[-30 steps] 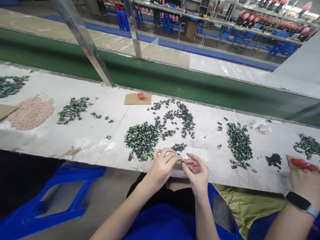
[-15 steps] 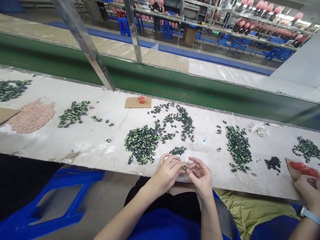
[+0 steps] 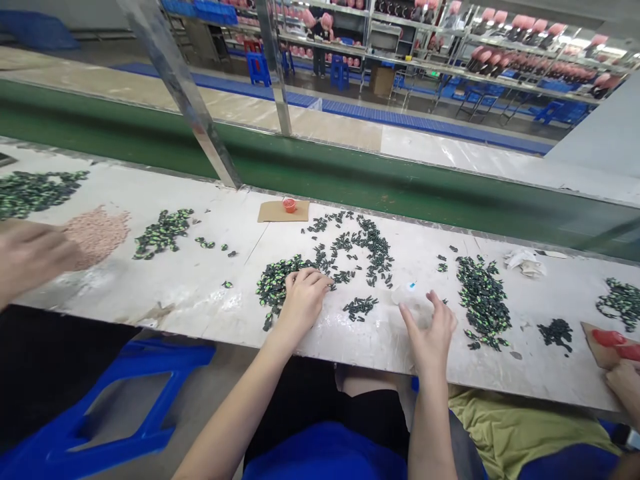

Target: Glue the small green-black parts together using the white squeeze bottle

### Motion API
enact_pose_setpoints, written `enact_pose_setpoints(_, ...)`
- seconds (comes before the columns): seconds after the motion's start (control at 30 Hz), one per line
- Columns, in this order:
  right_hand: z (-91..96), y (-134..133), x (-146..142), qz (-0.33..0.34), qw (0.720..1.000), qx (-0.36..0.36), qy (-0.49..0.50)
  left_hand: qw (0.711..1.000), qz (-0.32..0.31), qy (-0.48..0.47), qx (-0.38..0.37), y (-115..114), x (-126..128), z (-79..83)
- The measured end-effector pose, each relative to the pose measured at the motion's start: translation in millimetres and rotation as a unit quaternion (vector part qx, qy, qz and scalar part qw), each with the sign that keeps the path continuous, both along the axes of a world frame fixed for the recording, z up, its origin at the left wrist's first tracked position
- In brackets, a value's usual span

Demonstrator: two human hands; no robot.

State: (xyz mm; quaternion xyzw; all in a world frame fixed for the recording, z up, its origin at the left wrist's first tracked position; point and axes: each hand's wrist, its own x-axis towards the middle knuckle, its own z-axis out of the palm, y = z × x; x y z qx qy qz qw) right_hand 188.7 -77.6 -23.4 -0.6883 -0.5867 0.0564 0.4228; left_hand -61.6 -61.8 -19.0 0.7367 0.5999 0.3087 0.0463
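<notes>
My left hand [image 3: 306, 297] rests at the right edge of a pile of small black-and-green parts [image 3: 274, 283]. Its fingers are bent down and close together, and whatever lies under the fingertips is hidden. My right hand [image 3: 431, 330] hovers over the table edge, thumb and forefinger spread, holding nothing. Just beyond it lies a small clear item with a blue mark [image 3: 407, 290]. Between my hands is a small heap of black pieces [image 3: 360, 307]. Many more loose black pieces [image 3: 375, 243] are scattered behind it.
A red cup [image 3: 289, 205] stands on cardboard [image 3: 270, 212]. More black-and-green piles lie left [image 3: 163, 233] and right [image 3: 483, 300], with pinkish pieces [image 3: 97, 233] at far left. Other people's hands reach in at left [image 3: 35, 257] and right [image 3: 625, 383]. A metal post [image 3: 200, 127] rises behind the table.
My hands were together at the table edge with a small black-and-green part; now they are apart, left at the pile, right moved rightward and opened. Another person's hand has appeared at left.
</notes>
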Motion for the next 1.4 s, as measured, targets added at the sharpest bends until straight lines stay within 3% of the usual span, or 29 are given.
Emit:
enact_pose_setpoints(0.13,-6.0,15,-12,0.045,0.998,-0.033,0.038,1.000,-0.005,0.021,-0.005,9,4,-4.5)
enact_pose_setpoints(0.23,-3.8,17,-18,0.057,0.988,-0.042,0.135,0.999,-0.024,0.038,-0.012,17,1,-10.1)
enact_pose_setpoints(0.4,2.6,3,-20,0.105,0.931,-0.073,0.342,0.996,-0.068,0.050,-0.025,23,-4,-14.8)
enact_pose_setpoints(0.63,0.9,-19,-15,0.091,0.879,-0.036,0.467,0.997,-0.075,0.013,-0.020,-31,8,-8.8)
enact_pose_setpoints(0.73,-1.4,-22,-24,0.086,0.856,-0.037,0.508,0.995,-0.090,-0.021,-0.032,-51,23,-13.0)
enact_pose_setpoints(0.87,-6.5,-23,-37,0.039,0.835,-0.014,0.548,0.994,-0.066,-0.086,-0.017,-61,36,-24.3)
enact_pose_setpoints(1.07,-14.9,-25,-33,0.056,0.891,-0.055,0.448,0.989,-0.054,-0.134,0.004,-61,38,-32.8)
enact_pose_setpoints(1.23,-8.9,-27,-35,0.038,0.915,-0.080,0.394,0.987,-0.067,-0.145,0.009,-58,36,-29.7)
enact_pose_setpoints(1.4,-0.2,-26,-42,0.063,0.927,-0.102,0.356,0.988,-0.064,-0.142,-0.004,-57,34,-26.5)
